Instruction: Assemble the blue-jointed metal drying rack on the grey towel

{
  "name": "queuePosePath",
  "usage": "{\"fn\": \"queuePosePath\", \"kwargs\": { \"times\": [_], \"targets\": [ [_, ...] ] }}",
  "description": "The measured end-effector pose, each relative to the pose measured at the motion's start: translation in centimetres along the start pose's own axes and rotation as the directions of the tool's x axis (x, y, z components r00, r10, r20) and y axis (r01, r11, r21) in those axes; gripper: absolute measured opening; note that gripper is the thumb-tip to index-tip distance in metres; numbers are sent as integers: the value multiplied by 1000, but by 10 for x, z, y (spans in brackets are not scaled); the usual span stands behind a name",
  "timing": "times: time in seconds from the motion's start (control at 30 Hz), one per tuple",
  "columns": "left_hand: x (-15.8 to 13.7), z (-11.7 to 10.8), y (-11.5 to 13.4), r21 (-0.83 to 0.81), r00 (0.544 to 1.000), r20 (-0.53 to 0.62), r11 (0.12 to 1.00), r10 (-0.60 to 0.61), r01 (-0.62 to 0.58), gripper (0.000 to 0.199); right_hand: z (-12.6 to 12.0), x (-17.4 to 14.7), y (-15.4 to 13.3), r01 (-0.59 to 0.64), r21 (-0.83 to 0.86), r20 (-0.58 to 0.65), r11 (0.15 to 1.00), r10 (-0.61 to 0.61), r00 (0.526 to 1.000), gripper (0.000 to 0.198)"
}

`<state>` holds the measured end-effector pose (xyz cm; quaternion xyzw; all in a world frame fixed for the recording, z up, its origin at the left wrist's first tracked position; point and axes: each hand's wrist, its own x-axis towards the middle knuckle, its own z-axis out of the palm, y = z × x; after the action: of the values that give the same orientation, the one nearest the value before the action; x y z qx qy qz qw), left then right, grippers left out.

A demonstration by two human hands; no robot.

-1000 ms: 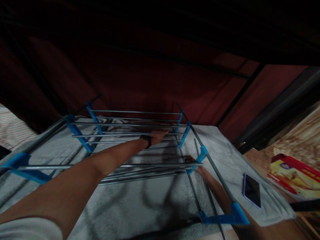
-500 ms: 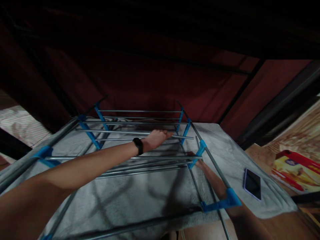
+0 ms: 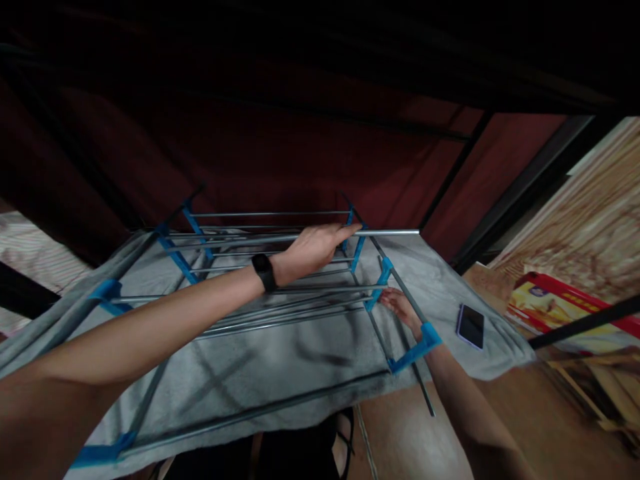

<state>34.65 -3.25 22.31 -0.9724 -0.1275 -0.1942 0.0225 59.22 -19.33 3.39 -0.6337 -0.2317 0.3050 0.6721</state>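
My left hand, with a black wristband on its wrist, is closed round a loose metal tube. The tube lies roughly level above the rack's far part, its right end sticking out past the side. Below it stands a rack frame of grey metal tubes and blue plastic connectors. My right hand is at the rack's right side, just beside that connector, fingers loosely apart and nothing seen in them. Whether its fingertips touch the connector, I cannot tell. Several crossbars run between the rack's sides.
The rack lies on a grey cloth over a raised surface. A phone rests on the cloth at right. Beyond it are a red and yellow box and a dark bar. A dark red curtain hangs behind.
My left hand has lifted the metal tube higher, and its right end now reaches further right. My right hand has shifted out from behind the blue connector. The camera view has moved slightly.
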Motion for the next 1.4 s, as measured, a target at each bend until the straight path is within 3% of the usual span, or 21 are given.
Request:
{"fn": "queuePosePath", "kwargs": {
  "times": [0.07, 0.13, 0.3, 0.43, 0.6, 0.73, 0.87, 1.1, 1.27, 1.4],
  "targets": [
    [-3, -15, 18, 29, 999, -1, 999, 33, -33, 61, -23, -3, 5, -109, 100, 40, 989, 105, 994, 10],
    [-9, -29, 36, 41, 998, 23, 997, 63, -64, 57, -47, -14, 10, -145, 208, 5, 967, 147, 989, 17],
    [-37, -52, 77, 19, 987, 95, 991, 131, -134, 53, -94, -65, 32, -63, 266, -190, 962, 116, 975, 28],
    [-67, -44, 111, 2, 975, 125, 983, 185, -186, 50, -109, -118, 56, -1, 299, -343, 954, 109, 933, 28],
    [-119, 0, 156, -76, 950, 248, 982, 189, -176, 48, -97, -188, 92, 44, 343, -495, 938, 141, 857, 32],
    [-160, 47, 163, -116, 930, 329, 984, 163, -131, 45, -85, -221, 103, 61, 208, -536, 976, 62, 842, 32],
    [-161, 69, 154, -64, 931, 345, 992, 122, -106, 47, -78, -218, 85, 105, 67, -542, 992, -52, 839, 36],
    [-118, 57, 168, -36, 955, 297, 999, -11, 23, 43, -55, -189, 35, 221, 60, -507, 973, -161, 847, 39],
    [-140, 75, 174, -21, 938, 346, 999, -30, 39, 47, -43, -182, 25, 234, -5, -445, 972, -212, 870, 40],
    [-151, 92, 199, -68, 952, 298, 996, 67, -49, 45, -45, -186, 32, 147, -159, -381, 976, -198, 903, 45]
  ]
}}
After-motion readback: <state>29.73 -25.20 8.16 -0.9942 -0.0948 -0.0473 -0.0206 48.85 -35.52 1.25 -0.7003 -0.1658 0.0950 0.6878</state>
